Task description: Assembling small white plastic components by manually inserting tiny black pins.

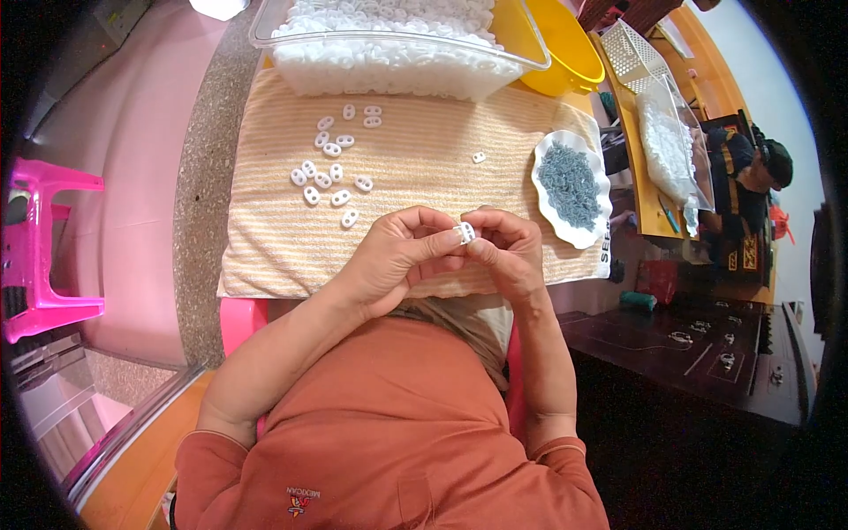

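Note:
In front of my body, both hands meet over the near part of a striped towel (424, 132). Between their fingertips is a small white plastic piece (466, 233) with holes, partly covered by the fingers. My left hand (397, 256) pinches it from the left with thumb and fingers. From the other side, my right hand (510, 252) grips it between thumb and forefinger. Several white oval two-hole plastic pieces (340, 199) lie scattered at the towel's left. One smaller white piece (480, 157) lies alone beyond my hands. A scalloped white dish (583, 238) at right holds many small grey-blue pieces (568, 181).
A clear plastic bin (397, 37) full of white pieces stands at the far edge, beside a yellow basin (579, 75). A pink stool (53, 309) is at left. Another person (742, 177) sits at right by a wooden table (649, 177) with a bag of white pieces (667, 146).

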The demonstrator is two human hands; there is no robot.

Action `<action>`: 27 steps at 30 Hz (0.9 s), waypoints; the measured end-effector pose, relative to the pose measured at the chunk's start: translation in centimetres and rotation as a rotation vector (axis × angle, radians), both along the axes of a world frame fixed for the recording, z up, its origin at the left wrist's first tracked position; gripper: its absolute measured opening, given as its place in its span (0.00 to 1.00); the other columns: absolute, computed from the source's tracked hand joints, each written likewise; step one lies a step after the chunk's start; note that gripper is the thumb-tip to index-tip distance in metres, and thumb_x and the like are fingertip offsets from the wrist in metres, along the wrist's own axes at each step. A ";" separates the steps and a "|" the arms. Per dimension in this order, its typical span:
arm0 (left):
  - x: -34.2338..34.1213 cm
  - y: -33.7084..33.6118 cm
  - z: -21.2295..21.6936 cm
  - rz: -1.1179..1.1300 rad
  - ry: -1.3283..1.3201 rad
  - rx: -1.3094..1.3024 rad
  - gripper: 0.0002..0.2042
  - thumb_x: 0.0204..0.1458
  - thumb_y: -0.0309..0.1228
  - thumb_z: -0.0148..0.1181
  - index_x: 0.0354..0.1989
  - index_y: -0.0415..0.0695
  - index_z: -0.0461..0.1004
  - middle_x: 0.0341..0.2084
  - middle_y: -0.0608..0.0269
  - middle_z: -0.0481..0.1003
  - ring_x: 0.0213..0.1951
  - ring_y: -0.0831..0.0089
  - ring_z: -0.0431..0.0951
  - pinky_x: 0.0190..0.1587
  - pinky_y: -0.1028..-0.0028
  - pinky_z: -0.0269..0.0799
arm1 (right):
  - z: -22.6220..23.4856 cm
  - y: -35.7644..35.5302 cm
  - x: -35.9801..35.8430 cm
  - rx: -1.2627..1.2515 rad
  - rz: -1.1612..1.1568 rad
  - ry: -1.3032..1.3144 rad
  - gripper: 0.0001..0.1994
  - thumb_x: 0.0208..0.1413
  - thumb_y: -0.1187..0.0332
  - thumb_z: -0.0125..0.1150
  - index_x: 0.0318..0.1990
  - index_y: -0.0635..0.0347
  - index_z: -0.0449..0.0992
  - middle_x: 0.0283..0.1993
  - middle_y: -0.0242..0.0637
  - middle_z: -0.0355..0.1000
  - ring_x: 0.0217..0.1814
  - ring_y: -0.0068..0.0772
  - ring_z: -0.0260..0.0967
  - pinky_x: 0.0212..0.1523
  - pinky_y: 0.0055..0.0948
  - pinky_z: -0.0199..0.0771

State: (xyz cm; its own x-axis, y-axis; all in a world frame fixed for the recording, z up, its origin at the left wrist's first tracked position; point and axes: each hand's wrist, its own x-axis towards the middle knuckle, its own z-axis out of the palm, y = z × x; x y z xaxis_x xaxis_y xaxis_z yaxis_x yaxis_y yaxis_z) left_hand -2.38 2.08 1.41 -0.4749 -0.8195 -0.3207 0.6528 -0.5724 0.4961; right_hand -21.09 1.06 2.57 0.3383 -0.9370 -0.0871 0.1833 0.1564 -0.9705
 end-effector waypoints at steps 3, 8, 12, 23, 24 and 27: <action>0.1 0.0 0.0 -0.015 0.029 -0.012 0.04 0.54 0.24 0.60 0.35 0.41 0.72 0.32 0.61 0.77 0.33 0.75 0.78 0.38 0.78 0.79 | 0.1 -0.1 0.2 -0.048 0.027 -0.042 0.13 0.51 0.76 0.66 0.44 0.68 0.76 0.39 0.33 0.73 0.39 0.21 0.70 0.41 0.19 0.72; 0.3 -0.1 -0.2 -0.049 0.064 -0.054 0.04 0.53 0.25 0.62 0.34 0.42 0.72 0.32 0.65 0.75 0.35 0.80 0.77 0.39 0.81 0.78 | 0.0 -0.2 0.1 -0.114 0.050 0.019 0.12 0.50 0.75 0.66 0.43 0.68 0.76 0.38 0.33 0.72 0.39 0.22 0.69 0.41 0.20 0.71; 0.0 0.2 -0.2 -0.013 0.052 -0.065 0.04 0.54 0.25 0.62 0.34 0.41 0.72 0.30 0.65 0.75 0.33 0.80 0.76 0.37 0.81 0.77 | 0.0 0.0 0.4 -0.085 0.050 -0.003 0.11 0.51 0.76 0.65 0.42 0.69 0.77 0.37 0.34 0.72 0.39 0.23 0.70 0.41 0.21 0.71; 0.0 0.4 -0.4 -0.015 0.015 -0.103 0.05 0.53 0.26 0.63 0.31 0.41 0.71 0.30 0.64 0.75 0.33 0.78 0.76 0.38 0.78 0.74 | -0.2 0.3 0.4 -0.066 0.049 -0.017 0.10 0.51 0.76 0.66 0.41 0.68 0.76 0.37 0.32 0.70 0.40 0.20 0.67 0.42 0.21 0.69; 0.1 0.3 -0.2 -0.013 0.016 -0.112 0.05 0.53 0.26 0.63 0.31 0.41 0.71 0.30 0.64 0.75 0.33 0.78 0.76 0.38 0.78 0.74 | -0.1 0.2 0.3 0.002 0.054 -0.046 0.09 0.51 0.77 0.65 0.40 0.68 0.75 0.37 0.31 0.69 0.39 0.19 0.67 0.43 0.22 0.69; 0.3 0.3 0.0 -0.066 0.006 -0.093 0.05 0.54 0.27 0.62 0.32 0.41 0.72 0.30 0.67 0.75 0.33 0.81 0.76 0.38 0.81 0.76 | 0.7 -0.2 0.2 0.030 0.129 -0.056 0.07 0.51 0.78 0.64 0.37 0.66 0.74 0.36 0.30 0.67 0.39 0.19 0.65 0.43 0.21 0.68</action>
State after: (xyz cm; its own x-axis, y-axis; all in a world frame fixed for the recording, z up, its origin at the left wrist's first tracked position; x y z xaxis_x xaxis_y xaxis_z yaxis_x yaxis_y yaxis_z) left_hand -2.11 2.39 1.39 -0.5303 -0.8126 -0.2419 0.6182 -0.5658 0.5456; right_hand -20.84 0.82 3.28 0.4612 -0.8825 -0.0920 0.2139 0.2112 -0.9538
